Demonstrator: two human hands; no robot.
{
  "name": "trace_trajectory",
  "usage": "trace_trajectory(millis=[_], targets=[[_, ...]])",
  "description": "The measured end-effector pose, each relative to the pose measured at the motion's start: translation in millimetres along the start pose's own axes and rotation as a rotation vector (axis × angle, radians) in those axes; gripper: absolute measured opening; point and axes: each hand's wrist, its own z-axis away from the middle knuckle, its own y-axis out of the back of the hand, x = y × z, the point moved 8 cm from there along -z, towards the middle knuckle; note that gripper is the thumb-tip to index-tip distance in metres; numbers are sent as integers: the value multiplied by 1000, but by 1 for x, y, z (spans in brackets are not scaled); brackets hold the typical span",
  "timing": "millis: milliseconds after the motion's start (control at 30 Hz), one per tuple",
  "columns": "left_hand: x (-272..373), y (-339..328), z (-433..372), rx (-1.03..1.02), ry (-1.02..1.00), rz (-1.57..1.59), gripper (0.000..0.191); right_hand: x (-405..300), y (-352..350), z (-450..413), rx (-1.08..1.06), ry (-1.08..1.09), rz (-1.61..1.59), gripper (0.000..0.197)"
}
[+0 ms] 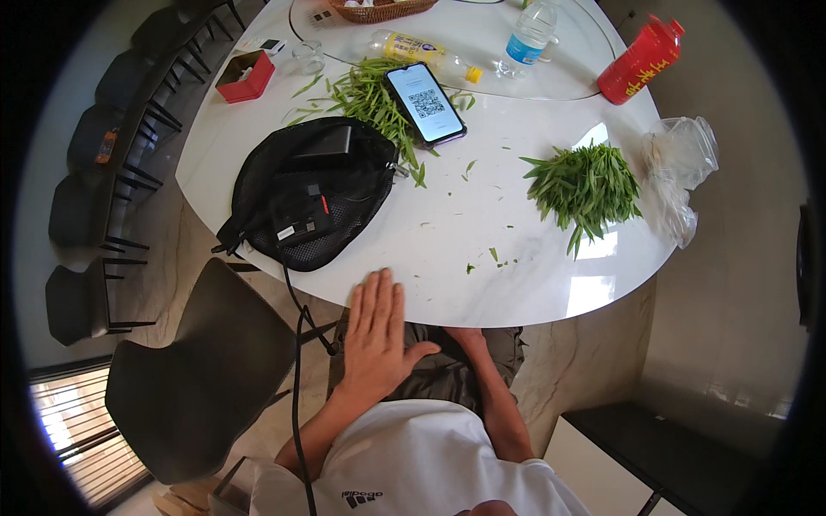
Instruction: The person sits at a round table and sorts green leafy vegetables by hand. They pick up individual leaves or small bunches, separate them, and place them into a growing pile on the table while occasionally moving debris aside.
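My left hand is held palm down at the front edge of the white marble-look table. Its fingers are straight with the thumb spread, and it holds nothing. Under that same edge goes my right hand, most of it hidden, so its fingers cannot be seen. Beyond my left hand lies a black mesh pouch with electronic devices inside and a black cable running out. A loose heap of green leafy stems lies behind it, partly under a smartphone showing a printed-style code. A neater bunch of greens sits at the right.
Farther back are a yellow-capped bottle on its side, a clear water bottle, a red bottle, a red box, a glass cup and a wicker basket. Plastic bags hang at the right edge. A dark chair stands left.
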Motion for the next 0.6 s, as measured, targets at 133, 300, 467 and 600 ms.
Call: trace_trajectory(millis=[133,300,467,600], targets=[[32,-19,-49,0,-65,114,109,2,11,16,32,-44,36,68],[37,-27,-118,66,-177,232,91,-9,19,-3,41,4,48,67],[4,-30,-144,168,-114,85,81,-6,18,-1,57,-9,44,65],[-19,-25,-142,232,-78,-38,74,-8,18,-6,69,-2,48,64]])
